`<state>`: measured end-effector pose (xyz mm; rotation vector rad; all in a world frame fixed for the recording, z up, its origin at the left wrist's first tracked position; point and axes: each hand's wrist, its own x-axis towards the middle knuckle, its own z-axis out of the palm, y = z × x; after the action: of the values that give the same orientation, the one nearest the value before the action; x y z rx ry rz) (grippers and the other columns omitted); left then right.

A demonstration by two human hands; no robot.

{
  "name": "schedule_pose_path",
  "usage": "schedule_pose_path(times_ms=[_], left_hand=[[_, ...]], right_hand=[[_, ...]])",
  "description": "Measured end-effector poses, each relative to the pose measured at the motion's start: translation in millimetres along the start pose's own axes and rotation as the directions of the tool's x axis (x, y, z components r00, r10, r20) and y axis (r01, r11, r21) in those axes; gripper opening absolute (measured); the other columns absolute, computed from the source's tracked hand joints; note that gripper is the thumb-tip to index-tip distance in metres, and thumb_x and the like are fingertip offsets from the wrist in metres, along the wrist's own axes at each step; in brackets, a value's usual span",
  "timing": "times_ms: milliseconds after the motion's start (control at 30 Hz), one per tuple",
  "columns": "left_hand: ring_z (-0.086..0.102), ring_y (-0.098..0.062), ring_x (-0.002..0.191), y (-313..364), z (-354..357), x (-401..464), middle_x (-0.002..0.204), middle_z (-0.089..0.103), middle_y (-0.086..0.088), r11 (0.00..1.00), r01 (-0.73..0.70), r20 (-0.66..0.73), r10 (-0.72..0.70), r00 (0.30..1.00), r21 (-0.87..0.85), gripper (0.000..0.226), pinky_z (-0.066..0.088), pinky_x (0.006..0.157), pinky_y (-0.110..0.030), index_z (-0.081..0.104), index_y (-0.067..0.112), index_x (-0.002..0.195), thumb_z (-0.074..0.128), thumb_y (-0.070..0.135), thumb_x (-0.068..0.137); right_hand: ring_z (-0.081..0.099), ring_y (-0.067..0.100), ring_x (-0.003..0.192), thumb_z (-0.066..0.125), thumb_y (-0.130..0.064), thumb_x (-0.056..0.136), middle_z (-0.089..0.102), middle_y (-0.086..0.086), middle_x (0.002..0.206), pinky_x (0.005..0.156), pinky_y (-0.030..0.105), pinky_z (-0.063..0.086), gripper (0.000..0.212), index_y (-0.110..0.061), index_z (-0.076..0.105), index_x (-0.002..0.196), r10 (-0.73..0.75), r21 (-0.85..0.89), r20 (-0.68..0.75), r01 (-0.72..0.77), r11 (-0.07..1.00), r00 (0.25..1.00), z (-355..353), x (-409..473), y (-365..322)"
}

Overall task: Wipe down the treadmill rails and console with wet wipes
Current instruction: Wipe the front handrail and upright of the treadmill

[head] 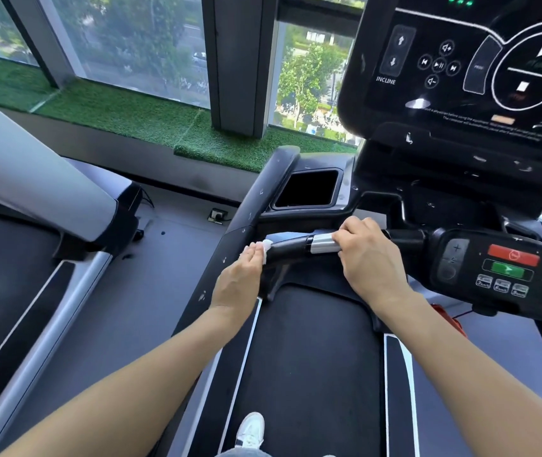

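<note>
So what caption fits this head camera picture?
Left hand presses wet wipe on treadmill handlebar; right hand grips it.

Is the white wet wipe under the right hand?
No, the white wet wipe sits under the left hand's fingertips; the right hand grips the silver-banded black handlebar.
</note>
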<state>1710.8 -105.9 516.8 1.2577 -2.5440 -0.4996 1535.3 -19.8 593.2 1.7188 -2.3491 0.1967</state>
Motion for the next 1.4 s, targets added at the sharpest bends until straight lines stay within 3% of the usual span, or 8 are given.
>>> schedule_pose_path(times_ms=[233, 500, 700, 900, 1067, 1167, 1300, 1400], left_hand=[[0.029, -0.018, 0.141, 27.6, -3.9, 6.8, 0.156, 0.024, -0.001, 0.99, -0.05, -0.004, 0.049, 0.999, -0.133, 0.061, 0.025, 0.11, -0.026, 0.027, 0.013, 0.149, 0.034, -0.009, 0.092], [0.061, -0.027, 0.102, 22.4, -1.8, 1.6, 0.126, 0.058, -0.001, 0.995, 0.089, -0.047, -0.091, 0.995, -0.04, 0.05, 0.046, 0.086, -0.035, 0.045, 0.013, 0.134, 0.043, -0.01, 0.089], [0.065, -0.028, 0.104, 77.8, 2.8, 13.9, 0.118, 0.066, -0.012, 0.961, -0.251, -0.167, 0.23, 0.959, -0.119, 0.059, 0.055, 0.074, -0.031, 0.064, 0.0, 0.116, 0.05, -0.016, 0.061], [0.031, -0.011, 0.139, 24.9, -4.6, -6.5, 0.157, 0.02, 0.006, 0.999, 0.045, -0.055, -0.046, 0.997, -0.011, 0.069, 0.023, 0.109, -0.02, 0.016, 0.017, 0.152, 0.03, -0.012, 0.091], [0.067, -0.029, 0.1, 69.3, 5.4, 5.9, 0.119, 0.066, -0.011, 0.975, -0.186, -0.201, 0.159, 0.967, -0.122, 0.057, 0.057, 0.065, -0.033, 0.06, 0.004, 0.122, 0.033, -0.008, 0.074], [0.064, -0.026, 0.108, 58.7, 13.0, 3.6, 0.122, 0.064, -0.011, 0.971, -0.238, -0.212, 0.228, 0.95, -0.023, 0.059, 0.055, 0.076, -0.028, 0.064, 0.001, 0.119, 0.036, -0.01, 0.069], [0.052, -0.021, 0.125, 6.6, 11.4, -8.2, 0.149, 0.039, 0.004, 0.999, 0.036, -0.082, -0.036, 0.996, -0.006, 0.065, 0.044, 0.099, -0.031, 0.03, 0.018, 0.149, 0.039, -0.01, 0.091], [0.058, -0.026, 0.113, 18.9, -0.8, -4.4, 0.144, 0.044, 0.008, 0.993, 0.119, -0.053, -0.12, 0.991, -0.006, 0.058, 0.043, 0.093, -0.032, 0.031, 0.02, 0.147, 0.035, -0.003, 0.095]], right_hand=[[0.051, 0.028, 0.077, 0.067, 0.009, 0.071, 0.056, 0.007, 0.079, 0.044, 0.026, 0.031, 0.013, -0.003, 0.062, 0.071, -0.048, -0.043, -0.014, 0.048, 0.998, 0.999, 2.3, -1.0, 0.5], [0.052, 0.027, 0.067, 0.073, 0.014, 0.056, 0.054, 0.006, 0.071, 0.04, 0.021, 0.026, 0.023, -0.004, 0.06, 0.062, -0.081, -0.012, -0.068, 0.08, 0.997, 0.994, 1.9, -2.1, 4.0], [0.053, 0.028, 0.069, 0.073, 0.009, 0.064, 0.057, 0.007, 0.074, 0.039, 0.022, 0.031, 0.016, -0.003, 0.066, 0.07, -0.111, 0.029, -0.081, 0.114, 0.993, 0.991, 3.2, -2.7, 8.3], [0.051, 0.028, 0.071, 0.068, 0.015, 0.061, 0.055, 0.007, 0.076, 0.04, 0.023, 0.029, 0.02, -0.003, 0.062, 0.067, -0.09, 0.01, -0.08, 0.091, 0.996, 0.993, 4.7, -2.9, 8.0], [0.053, 0.027, 0.066, 0.074, 0.013, 0.054, 0.055, 0.007, 0.071, 0.039, 0.02, 0.028, 0.022, -0.003, 0.061, 0.062, -0.114, -0.001, -0.105, 0.115, 0.993, 0.988, 3.8, -2.1, 6.7], [0.053, 0.027, 0.065, 0.075, 0.012, 0.054, 0.055, 0.006, 0.07, 0.038, 0.02, 0.028, 0.022, -0.004, 0.062, 0.062, -0.132, -0.016, -0.099, 0.131, 0.991, 0.986, 4.1, -1.2, 8.4], [0.051, 0.026, 0.066, 0.076, 0.012, 0.053, 0.054, 0.005, 0.072, 0.038, 0.02, 0.026, 0.025, -0.005, 0.06, 0.062, -0.119, -0.044, -0.089, 0.116, 0.992, 0.989, 5.3, -2.5, 7.9], [0.051, 0.026, 0.066, 0.076, 0.013, 0.053, 0.054, 0.005, 0.071, 0.039, 0.019, 0.024, 0.026, -0.004, 0.058, 0.061, -0.106, -0.049, -0.104, 0.102, 0.994, 0.989, 5.6, -2.9, 5.2]])
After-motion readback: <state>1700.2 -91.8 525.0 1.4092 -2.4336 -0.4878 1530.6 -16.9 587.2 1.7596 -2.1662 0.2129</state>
